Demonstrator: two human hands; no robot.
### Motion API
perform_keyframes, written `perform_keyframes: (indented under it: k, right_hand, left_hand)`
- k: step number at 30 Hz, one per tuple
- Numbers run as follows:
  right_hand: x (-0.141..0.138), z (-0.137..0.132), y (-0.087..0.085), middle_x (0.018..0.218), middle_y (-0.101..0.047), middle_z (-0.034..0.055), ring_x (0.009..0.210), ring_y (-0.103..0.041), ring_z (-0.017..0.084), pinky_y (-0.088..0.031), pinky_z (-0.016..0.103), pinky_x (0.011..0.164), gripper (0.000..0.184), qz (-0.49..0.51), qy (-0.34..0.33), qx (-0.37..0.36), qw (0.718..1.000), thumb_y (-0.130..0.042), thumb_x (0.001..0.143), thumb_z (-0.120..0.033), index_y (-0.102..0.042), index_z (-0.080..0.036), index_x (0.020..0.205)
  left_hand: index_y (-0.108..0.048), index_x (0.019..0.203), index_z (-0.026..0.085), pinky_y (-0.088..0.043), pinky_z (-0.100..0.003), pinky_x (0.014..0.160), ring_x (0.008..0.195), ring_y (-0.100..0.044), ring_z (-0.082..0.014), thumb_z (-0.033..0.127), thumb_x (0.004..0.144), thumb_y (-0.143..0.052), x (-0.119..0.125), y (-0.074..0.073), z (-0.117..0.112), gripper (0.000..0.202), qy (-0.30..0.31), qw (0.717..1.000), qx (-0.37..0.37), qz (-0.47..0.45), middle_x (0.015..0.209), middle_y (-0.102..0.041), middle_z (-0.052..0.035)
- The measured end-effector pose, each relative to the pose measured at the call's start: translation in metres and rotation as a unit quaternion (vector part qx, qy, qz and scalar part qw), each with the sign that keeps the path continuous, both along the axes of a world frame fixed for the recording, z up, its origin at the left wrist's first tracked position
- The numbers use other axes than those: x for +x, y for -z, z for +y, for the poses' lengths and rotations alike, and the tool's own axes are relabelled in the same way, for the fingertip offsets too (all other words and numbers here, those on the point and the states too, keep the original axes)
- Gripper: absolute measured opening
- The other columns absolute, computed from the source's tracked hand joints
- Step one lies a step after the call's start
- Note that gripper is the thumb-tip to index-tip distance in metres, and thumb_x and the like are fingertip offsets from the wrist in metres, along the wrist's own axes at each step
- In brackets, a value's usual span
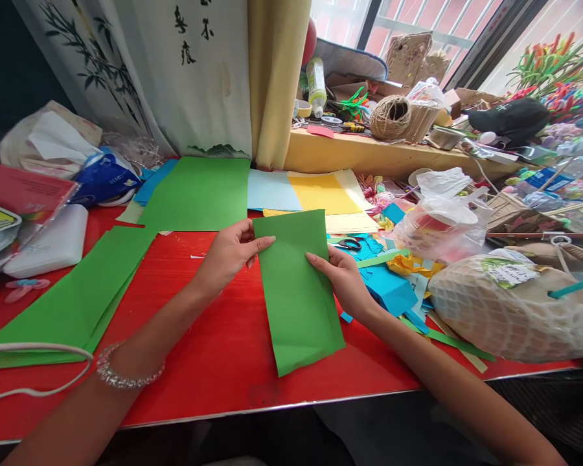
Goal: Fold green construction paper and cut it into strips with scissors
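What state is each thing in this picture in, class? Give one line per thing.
Green paper strip: flat on the red table, held at both edges.
Left hand: fingers pressing the strip's upper left edge.
Right hand: fingers on the strip's right edge.
Large green sheet: lying flat, untouched.
Yellow paper: flat, partly overlapped.
Twine ball: wound, on the ledge.
Scissors: lying among blue scraps.

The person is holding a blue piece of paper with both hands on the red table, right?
Not quite. The head view shows the paper is green, not blue. The rest holds: the left hand and the right hand both hold it, one at each side edge, on the red table.
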State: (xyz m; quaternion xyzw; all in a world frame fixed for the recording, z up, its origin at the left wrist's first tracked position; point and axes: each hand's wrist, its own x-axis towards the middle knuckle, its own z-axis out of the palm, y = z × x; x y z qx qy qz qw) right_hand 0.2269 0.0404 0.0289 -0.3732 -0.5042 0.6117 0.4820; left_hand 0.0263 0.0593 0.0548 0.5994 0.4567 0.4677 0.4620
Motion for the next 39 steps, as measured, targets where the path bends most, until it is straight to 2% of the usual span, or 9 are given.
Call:
perform_keyframes:
  k: [5,9,15,24,31,35,37,39]
  right_hand:
    - [0.000,0.001,-0.003,0.102,-0.069,0.0015,0.087,-0.066,0.021,-0.054,0.035,0.075,0.029,0.016,-0.008,0.011,1.000,-0.063,0.078,-0.030,-0.062,-0.025,0.106]
    - [0.000,0.002,-0.006,0.104,-0.068,0.0012,0.088,-0.066,0.021,-0.054,0.037,0.075,0.036,-0.003,-0.014,-0.004,1.000,-0.065,0.075,-0.031,-0.059,-0.027,0.111]
    - [0.001,0.002,-0.008,0.102,-0.069,0.0013,0.087,-0.066,0.022,-0.054,0.038,0.079,0.031,-0.043,-0.063,-0.044,0.996,-0.064,0.075,-0.030,-0.064,-0.025,0.106]
    - [0.001,0.005,-0.005,0.107,-0.066,0.0018,0.094,-0.063,0.020,-0.050,0.039,0.087,0.028,-0.066,-0.098,-0.040,0.992,-0.061,0.078,-0.029,-0.062,-0.025,0.106]
    - [0.003,0.007,-0.007,0.102,-0.068,0.0019,0.089,-0.065,0.018,-0.051,0.034,0.082,0.030,-0.087,-0.113,-0.039,0.989,-0.063,0.076,-0.030,-0.063,-0.023,0.105]
    - [0.004,0.010,-0.006,0.102,-0.068,0.0014,0.089,-0.065,0.020,-0.052,0.034,0.079,0.028,-0.070,-0.088,-0.011,0.994,-0.063,0.076,-0.032,-0.064,-0.024,0.103]
    - [0.005,0.011,-0.006,0.104,-0.067,0.0014,0.092,-0.064,0.021,-0.051,0.035,0.081,0.030,-0.058,-0.062,0.009,0.996,-0.064,0.075,-0.033,-0.064,-0.024,0.103]
    - [0.006,0.014,-0.006,0.105,-0.067,0.0017,0.095,-0.063,0.021,-0.051,0.036,0.082,0.032,-0.051,-0.030,0.020,0.998,-0.064,0.074,-0.034,-0.064,-0.024,0.104]
  left_hand:
    - [-0.059,0.078,0.017,-0.030,-0.023,0.044,0.047,-0.040,-0.0061,0.036,0.071,-0.067,-0.001,0.002,0.001,0.021,-0.021,1.000,0.004,-0.008,0.069,-0.058,0.0014]
    - [-0.061,0.077,0.017,-0.030,-0.024,0.044,0.048,-0.043,-0.0070,0.033,0.069,-0.068,-0.003,0.002,0.006,0.019,-0.062,0.997,0.028,-0.038,0.074,-0.060,0.0002]
    - [-0.061,0.075,0.017,-0.030,-0.023,0.043,0.046,-0.040,-0.0056,0.028,0.068,-0.068,-0.012,0.001,0.012,0.015,-0.135,0.987,0.057,-0.065,0.069,-0.057,0.0025]
    - [-0.054,0.067,0.019,-0.030,-0.021,0.040,0.046,-0.038,-0.0048,0.024,0.068,-0.068,-0.014,0.001,0.012,0.015,-0.167,0.977,0.076,-0.105,0.065,-0.053,0.0042]
    - [-0.053,0.067,0.020,-0.032,-0.020,0.042,0.048,-0.038,-0.0058,0.027,0.067,-0.068,-0.018,-0.002,0.016,0.017,-0.200,0.971,0.076,-0.111,0.064,-0.051,0.0039]
    - [-0.052,0.063,0.019,-0.030,-0.021,0.043,0.045,-0.038,-0.0057,0.031,0.067,-0.069,-0.016,0.005,0.016,0.020,-0.167,0.980,0.027,-0.104,0.055,-0.045,0.0059]
    - [-0.057,0.067,0.018,-0.032,-0.021,0.044,0.047,-0.042,-0.0066,0.034,0.067,-0.069,-0.008,0.010,0.012,0.020,-0.111,0.990,-0.028,-0.083,0.059,-0.051,0.0044]
    - [-0.063,0.078,0.017,-0.036,-0.022,0.047,0.055,-0.050,-0.0095,0.036,0.066,-0.069,0.003,0.016,0.007,0.023,-0.042,0.994,-0.077,-0.064,0.071,-0.062,0.0001]
